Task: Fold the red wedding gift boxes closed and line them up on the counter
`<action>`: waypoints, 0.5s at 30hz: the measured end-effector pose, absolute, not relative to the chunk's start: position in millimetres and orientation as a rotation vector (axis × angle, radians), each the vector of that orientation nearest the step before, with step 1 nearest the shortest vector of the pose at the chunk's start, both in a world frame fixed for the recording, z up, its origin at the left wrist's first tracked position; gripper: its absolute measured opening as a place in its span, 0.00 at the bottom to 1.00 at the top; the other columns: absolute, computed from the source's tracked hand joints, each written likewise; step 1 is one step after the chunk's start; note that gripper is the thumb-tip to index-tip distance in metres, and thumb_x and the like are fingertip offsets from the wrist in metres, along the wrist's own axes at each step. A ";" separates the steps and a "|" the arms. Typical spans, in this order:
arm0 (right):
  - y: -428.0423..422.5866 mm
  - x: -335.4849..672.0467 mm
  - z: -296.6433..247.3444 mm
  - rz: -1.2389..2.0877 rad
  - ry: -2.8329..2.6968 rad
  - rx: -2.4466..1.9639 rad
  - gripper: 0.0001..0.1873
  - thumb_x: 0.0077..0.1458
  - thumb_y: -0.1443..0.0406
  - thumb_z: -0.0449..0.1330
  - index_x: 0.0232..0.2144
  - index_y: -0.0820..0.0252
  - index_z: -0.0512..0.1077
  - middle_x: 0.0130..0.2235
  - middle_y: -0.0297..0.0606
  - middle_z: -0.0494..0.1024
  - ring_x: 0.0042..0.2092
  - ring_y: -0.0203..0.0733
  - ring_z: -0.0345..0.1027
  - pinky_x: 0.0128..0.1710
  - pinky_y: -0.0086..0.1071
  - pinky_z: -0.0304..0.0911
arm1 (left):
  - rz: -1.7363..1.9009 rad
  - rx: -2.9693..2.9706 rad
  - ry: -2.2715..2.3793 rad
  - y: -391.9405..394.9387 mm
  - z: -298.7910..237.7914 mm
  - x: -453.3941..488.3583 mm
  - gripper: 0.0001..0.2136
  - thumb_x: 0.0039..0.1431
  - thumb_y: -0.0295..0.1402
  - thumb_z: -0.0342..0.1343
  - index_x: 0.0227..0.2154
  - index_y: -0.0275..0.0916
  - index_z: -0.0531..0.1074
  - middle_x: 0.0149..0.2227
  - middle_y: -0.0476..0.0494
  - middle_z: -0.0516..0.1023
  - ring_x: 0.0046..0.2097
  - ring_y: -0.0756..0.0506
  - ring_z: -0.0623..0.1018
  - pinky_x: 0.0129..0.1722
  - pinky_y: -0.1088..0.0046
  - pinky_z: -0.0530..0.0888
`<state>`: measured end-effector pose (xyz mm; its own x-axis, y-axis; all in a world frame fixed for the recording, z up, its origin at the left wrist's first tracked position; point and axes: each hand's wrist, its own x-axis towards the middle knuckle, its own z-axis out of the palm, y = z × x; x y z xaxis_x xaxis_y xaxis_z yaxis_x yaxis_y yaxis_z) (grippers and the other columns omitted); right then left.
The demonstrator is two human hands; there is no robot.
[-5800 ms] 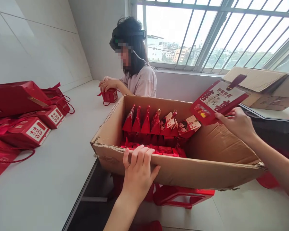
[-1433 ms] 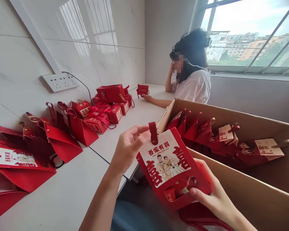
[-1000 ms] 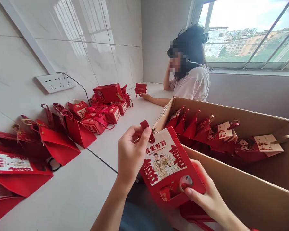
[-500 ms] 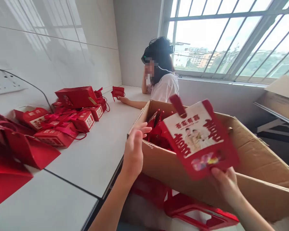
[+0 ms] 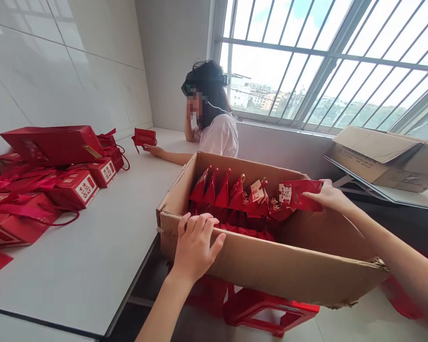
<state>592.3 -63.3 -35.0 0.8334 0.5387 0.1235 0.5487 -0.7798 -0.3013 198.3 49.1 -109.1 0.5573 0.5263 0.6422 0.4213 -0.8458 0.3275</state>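
My right hand (image 5: 330,195) is closed on the end of a red gift box (image 5: 305,195) with a pale printed panel. It holds the gift box tilted over the right end of a row of similar red gift boxes (image 5: 223,190) inside a large open cardboard box (image 5: 271,254). At the near left of the carton, my left hand (image 5: 197,242) grips the rim. Its fingers bend over the edge and its thumb lies apart on the outer wall. A lower row of red boxes shows partly behind the near wall.
Several red boxes with ribbons (image 5: 71,187) are piled on the white table (image 5: 124,209) at left. A co-worker (image 5: 217,133) sits beyond, one hand on a small red box (image 5: 145,137). A red stool (image 5: 267,311) stands below the carton; another cardboard box (image 5: 381,156) sits at right.
My right hand has carried the gift box away from me, to the far right inside the carton. My left hand has come down onto the carton's rim. The view has turned right.
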 end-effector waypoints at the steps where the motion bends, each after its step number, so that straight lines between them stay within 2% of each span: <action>1: -54.3 594.9 -37.5 -0.017 -0.849 -2.735 0.39 0.50 0.51 0.61 0.54 0.76 0.58 0.42 0.67 0.75 0.44 0.63 0.73 0.38 0.42 0.65 | 1.164 2.654 0.815 49.1 -109.3 198.7 0.09 0.64 0.37 0.47 0.40 0.42 0.69 0.43 0.47 0.76 0.46 0.43 0.72 0.58 0.61 0.52; 4: -20.9 603.1 -47.5 0.052 -0.928 -2.839 0.38 0.52 0.50 0.58 0.52 0.78 0.62 0.46 0.68 0.73 0.49 0.61 0.70 0.41 0.39 0.64 | 1.174 2.666 0.834 49.1 -110.3 200.1 0.09 0.64 0.37 0.47 0.40 0.42 0.69 0.42 0.47 0.76 0.45 0.43 0.72 0.57 0.61 0.53; 10: 35.2 626.9 -69.5 0.105 -0.969 -2.981 0.27 0.57 0.54 0.54 0.45 0.74 0.72 0.48 0.62 0.74 0.51 0.61 0.70 0.45 0.40 0.65 | 1.121 2.668 0.854 48.0 -110.1 199.7 0.10 0.64 0.38 0.47 0.42 0.42 0.69 0.43 0.46 0.76 0.46 0.43 0.72 0.58 0.60 0.53; 15: 46.7 635.9 -77.8 0.141 -1.004 -3.022 0.29 0.57 0.51 0.53 0.43 0.75 0.74 0.47 0.63 0.75 0.50 0.62 0.71 0.44 0.42 0.66 | 1.074 2.644 0.868 46.6 -109.2 200.0 0.10 0.64 0.38 0.46 0.42 0.42 0.69 0.45 0.46 0.75 0.47 0.43 0.71 0.59 0.59 0.52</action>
